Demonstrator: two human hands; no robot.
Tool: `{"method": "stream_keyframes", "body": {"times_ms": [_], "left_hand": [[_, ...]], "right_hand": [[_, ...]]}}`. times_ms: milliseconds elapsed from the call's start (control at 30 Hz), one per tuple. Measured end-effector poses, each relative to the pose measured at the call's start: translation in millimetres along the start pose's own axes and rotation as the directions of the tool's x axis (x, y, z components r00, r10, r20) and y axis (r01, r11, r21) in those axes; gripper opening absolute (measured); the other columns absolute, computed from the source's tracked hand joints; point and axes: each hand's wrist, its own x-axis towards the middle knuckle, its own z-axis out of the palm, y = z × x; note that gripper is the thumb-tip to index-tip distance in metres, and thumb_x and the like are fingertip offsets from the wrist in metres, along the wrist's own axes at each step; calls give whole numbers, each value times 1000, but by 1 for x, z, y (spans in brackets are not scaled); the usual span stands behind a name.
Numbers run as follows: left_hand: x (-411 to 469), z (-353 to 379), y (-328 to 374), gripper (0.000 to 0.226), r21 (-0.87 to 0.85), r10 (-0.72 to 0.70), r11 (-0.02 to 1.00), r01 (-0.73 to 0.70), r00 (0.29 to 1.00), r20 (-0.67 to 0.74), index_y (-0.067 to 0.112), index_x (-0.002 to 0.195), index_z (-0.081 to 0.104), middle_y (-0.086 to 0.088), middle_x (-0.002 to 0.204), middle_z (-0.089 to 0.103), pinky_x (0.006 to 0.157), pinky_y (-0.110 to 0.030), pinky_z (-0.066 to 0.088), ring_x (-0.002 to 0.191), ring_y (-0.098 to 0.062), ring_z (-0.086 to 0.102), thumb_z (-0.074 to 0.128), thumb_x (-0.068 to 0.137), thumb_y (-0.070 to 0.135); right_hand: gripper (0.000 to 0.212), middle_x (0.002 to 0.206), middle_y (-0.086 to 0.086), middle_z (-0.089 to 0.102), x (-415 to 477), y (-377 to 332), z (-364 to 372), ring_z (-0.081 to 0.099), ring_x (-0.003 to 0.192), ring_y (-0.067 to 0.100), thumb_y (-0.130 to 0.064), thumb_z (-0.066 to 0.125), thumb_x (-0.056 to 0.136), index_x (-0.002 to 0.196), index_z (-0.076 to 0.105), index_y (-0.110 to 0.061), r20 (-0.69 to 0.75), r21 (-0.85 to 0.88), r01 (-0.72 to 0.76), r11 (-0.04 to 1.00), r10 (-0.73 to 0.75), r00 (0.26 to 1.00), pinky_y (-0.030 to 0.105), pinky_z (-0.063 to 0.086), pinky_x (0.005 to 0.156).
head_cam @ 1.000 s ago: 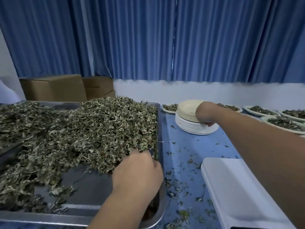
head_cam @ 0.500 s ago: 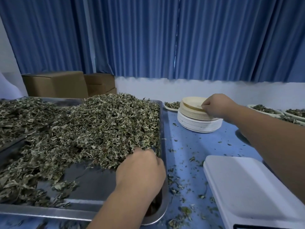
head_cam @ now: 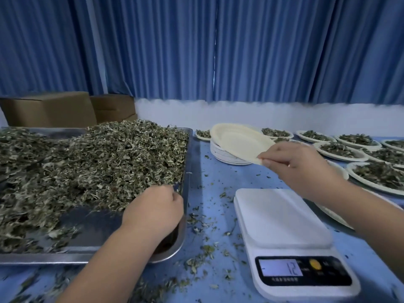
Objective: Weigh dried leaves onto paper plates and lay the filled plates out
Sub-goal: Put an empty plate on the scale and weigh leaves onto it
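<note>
Hidden and cropped parts of the scene.
Fingertips of the left hand [head_cam: 153,208] buried in dried leaves [head_cam: 98,162]; metal tray [head_cam: 94,226] cut off at left; filled plates [head_cam: 341,159] along the tabletop's [head_cam: 218,184] right edge cropped.

You're in what looks like a small packing room. The blue worktop [head_cam: 215,189] carries a steel tray [head_cam: 189,162] of dried leaves [head_cam: 98,158] and a digital scale [head_cam: 282,224].

Single head-worn view — wide-angle, facing forward and down over table [head_cam: 218,178], scale [head_cam: 281,217] nearest.
</note>
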Motion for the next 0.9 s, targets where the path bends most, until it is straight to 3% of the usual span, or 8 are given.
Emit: {"method": "stream_keyframes", "body": {"times_ms": [133, 300, 433, 533, 633, 700, 833, 900], "left_hand": [[2, 1, -2, 29, -2, -13, 1000, 13, 1000, 4, 23, 85, 62, 4, 79, 61, 58, -30, 45, 67, -16, 58, 36, 95, 32], [3, 3, -4, 29, 5, -26, 1000, 26, 1000, 0, 24, 83, 63, 4, 75, 62, 56, -29, 45, 64, -15, 60, 38, 95, 33], [0, 1, -5, 28, 0, -34, 999, 34, 999, 9, 27, 82, 62, 5, 74, 62, 57, -29, 45, 64, -15, 60, 38, 95, 33], [-3, 0, -5, 30, 73, -22, 997, 21, 1000, 3, 25, 85, 60, 5, 76, 61, 53, -29, 40, 64, -17, 60, 33, 97, 30], [-6, -1, -4, 32, 125, -14, 992, 18, 999, -30, 24, 86, 60, 5, 75, 60, 49, -28, 36, 61, -16, 58, 31, 99, 27], [-6, -3, -6, 32, 113, -18, 993, 23, 999, -44, 24, 90, 62, 5, 74, 61, 51, -28, 39, 62, -16, 58, 32, 100, 25], [-5, -17, -19, 30, -2, -68, 998, 68, 995, -68, 28, 98, 64, 3, 74, 65, 46, -24, 33, 50, -13, 52, 34, 99, 22], [-5, -28, -33, 28, -108, -109, 989, 97, 988, -109, 25, 98, 64, 2, 78, 65, 47, -23, 32, 54, -12, 53, 37, 100, 26]], "right_hand": [[18, 89, -11, 67, -46, -2, -21, 60, 78, 5, -10, 64, 89, 90, 77, -22, 111, 195, -97, 976, 77, 991, 9, 40, 65], [23, 88, -14, 67, -73, 7, -34, 60, 70, 5, -10, 66, 86, 87, 79, -29, 221, 257, -113, 960, 56, 974, 11, 40, 60], [18, 95, -16, 67, -79, 20, -45, 64, 82, 7, -37, 62, 78, 87, 76, -44, 368, 237, -176, 955, 80, 927, 22, 47, 74], [22, 98, -17, 68, -80, 24, -48, 64, 88, 7, -49, 59, 72, 88, 75, -48, 450, 229, -169, 959, 50, 892, 18, 47, 75], [25, 95, -15, 69, -81, 27, -50, 65, 82, 4, -54, 59, 70, 88, 75, -46, 403, 270, -164, 949, 43, 914, 12, 47, 67], [24, 88, -9, 70, -82, 29, -49, 63, 67, 3, -53, 60, 71, 85, 77, -41, 313, 323, -174, 930, 69, 947, 10, 45, 58], [15, 73, -5, 67, -82, 27, -43, 51, 46, 0, -38, 62, 80, 75, 77, -36, 182, 383, -195, 903, 133, 974, 4, 33, 45], [18, 67, -5, 66, -82, 26, -41, 46, 42, 2, -29, 64, 86, 74, 76, -36, 133, 361, -199, 911, 161, 978, 5, 31, 42]]}}
